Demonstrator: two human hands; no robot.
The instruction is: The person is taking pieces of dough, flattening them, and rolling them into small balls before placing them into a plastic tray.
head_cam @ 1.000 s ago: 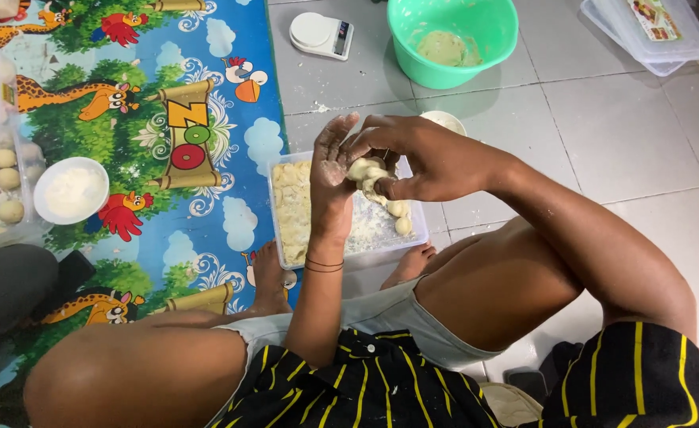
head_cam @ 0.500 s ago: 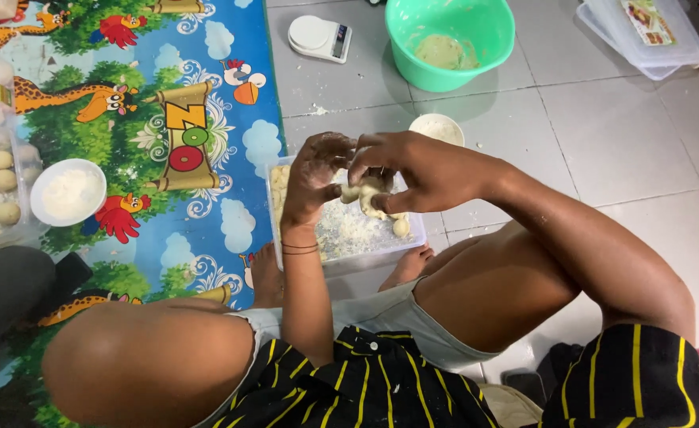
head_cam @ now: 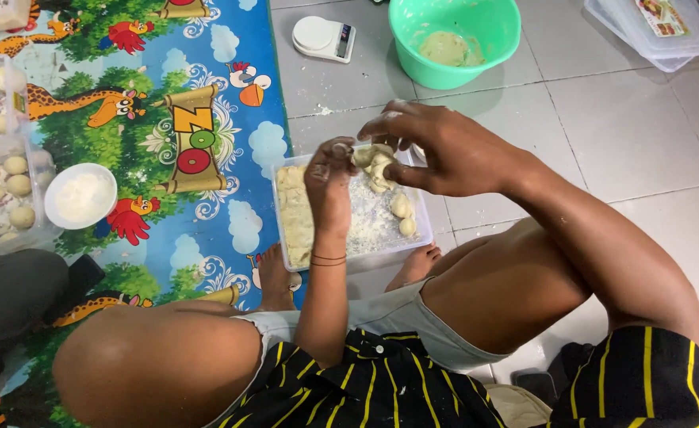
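A green plastic bowl (head_cam: 454,36) holding pale batter stood on the grey tiled floor (head_cam: 619,135), beside a small white kitchen scale (head_cam: 324,38). A white round bowl of flour (head_cam: 80,196) sat on the colourful animal-print mat (head_cam: 206,95), near its left edge.

Landmark: clear rectangular plastic tub (head_cam: 286,208) on the floor.
Behind: round green plastic bowl (head_cam: 454,38), small white kitchen scale (head_cam: 323,37).
Left: small round white bowl (head_cam: 80,196), set on patterned play mat (head_cam: 206,95).

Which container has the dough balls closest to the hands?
The clear tray under both hands: two dough balls at its right side. The other tubs sit far left.
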